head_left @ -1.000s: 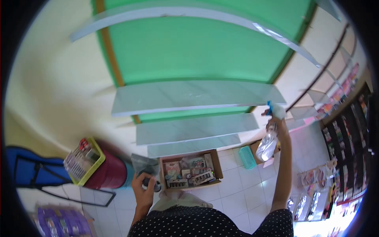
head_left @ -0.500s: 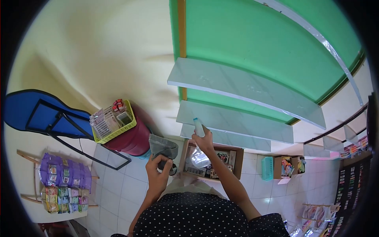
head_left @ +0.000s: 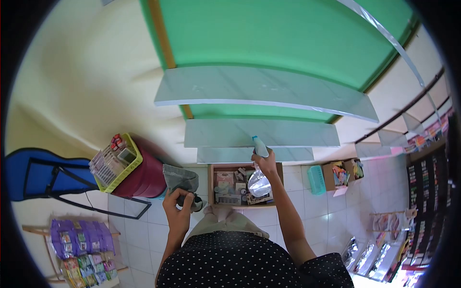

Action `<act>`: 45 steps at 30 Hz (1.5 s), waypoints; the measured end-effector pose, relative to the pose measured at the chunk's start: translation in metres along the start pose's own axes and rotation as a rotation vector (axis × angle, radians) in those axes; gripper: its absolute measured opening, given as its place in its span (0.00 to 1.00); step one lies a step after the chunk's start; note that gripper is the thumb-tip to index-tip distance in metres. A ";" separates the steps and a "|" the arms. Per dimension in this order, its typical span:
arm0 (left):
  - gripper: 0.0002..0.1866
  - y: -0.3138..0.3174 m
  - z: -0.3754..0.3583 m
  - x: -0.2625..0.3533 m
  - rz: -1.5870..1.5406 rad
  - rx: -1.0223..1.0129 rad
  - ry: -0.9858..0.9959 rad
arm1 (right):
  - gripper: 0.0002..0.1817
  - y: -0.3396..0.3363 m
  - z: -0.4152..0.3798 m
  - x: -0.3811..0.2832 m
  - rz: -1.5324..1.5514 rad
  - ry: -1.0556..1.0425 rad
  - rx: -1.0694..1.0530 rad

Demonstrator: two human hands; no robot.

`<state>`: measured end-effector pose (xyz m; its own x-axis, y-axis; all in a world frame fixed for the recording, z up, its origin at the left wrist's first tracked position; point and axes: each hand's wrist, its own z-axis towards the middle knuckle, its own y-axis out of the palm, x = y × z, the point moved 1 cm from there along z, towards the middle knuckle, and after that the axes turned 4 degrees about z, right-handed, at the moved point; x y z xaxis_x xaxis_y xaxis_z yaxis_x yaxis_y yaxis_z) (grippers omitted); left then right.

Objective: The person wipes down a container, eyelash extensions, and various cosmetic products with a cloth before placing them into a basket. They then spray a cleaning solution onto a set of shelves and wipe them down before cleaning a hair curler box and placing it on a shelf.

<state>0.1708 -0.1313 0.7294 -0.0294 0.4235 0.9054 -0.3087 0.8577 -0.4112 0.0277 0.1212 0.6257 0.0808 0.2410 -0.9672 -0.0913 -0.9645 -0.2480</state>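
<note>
My right hand (head_left: 267,163) is closed around the neck of a clear spray bottle (head_left: 260,183) with a white and blue-green head. The bottle's head points toward the middle grey shelf (head_left: 221,133). A grey cloth (head_left: 180,178) is gripped in my left hand (head_left: 176,210), its free end standing up past the fingers. The upper shelf (head_left: 259,87) and a lower shelf (head_left: 230,154) have the same pale marbled surface, fixed against a green wall panel. Whether liquid is leaving the bottle cannot be made out.
Below the shelves stands a cardboard box (head_left: 211,180) of packaged goods. Left are a yellow basket (head_left: 135,163) on a maroon bin (head_left: 144,175), and a folded blue board (head_left: 29,185) with a black frame. A turquoise basket (head_left: 316,180) and smaller boxes (head_left: 329,175) sit right.
The view has turned, so the shelves appear farther left. My right hand and the spray bottle sit farther right in the view. Both hands keep their hold.
</note>
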 end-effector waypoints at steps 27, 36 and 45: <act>0.06 0.017 0.000 0.009 0.043 -0.082 -0.075 | 0.11 -0.203 0.012 0.061 0.344 0.053 0.412; 0.06 0.018 -0.006 0.005 0.081 -0.059 -0.097 | 0.17 -0.136 -0.015 0.088 0.258 -0.305 0.458; 0.05 0.014 -0.020 0.011 0.112 -0.065 -0.115 | 0.30 0.102 -0.034 0.142 0.135 -0.077 -0.150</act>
<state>0.1852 -0.1086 0.7314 -0.1702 0.4842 0.8583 -0.2351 0.8259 -0.5125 0.0636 0.0537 0.4655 0.0012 0.1104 -0.9939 0.0528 -0.9925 -0.1102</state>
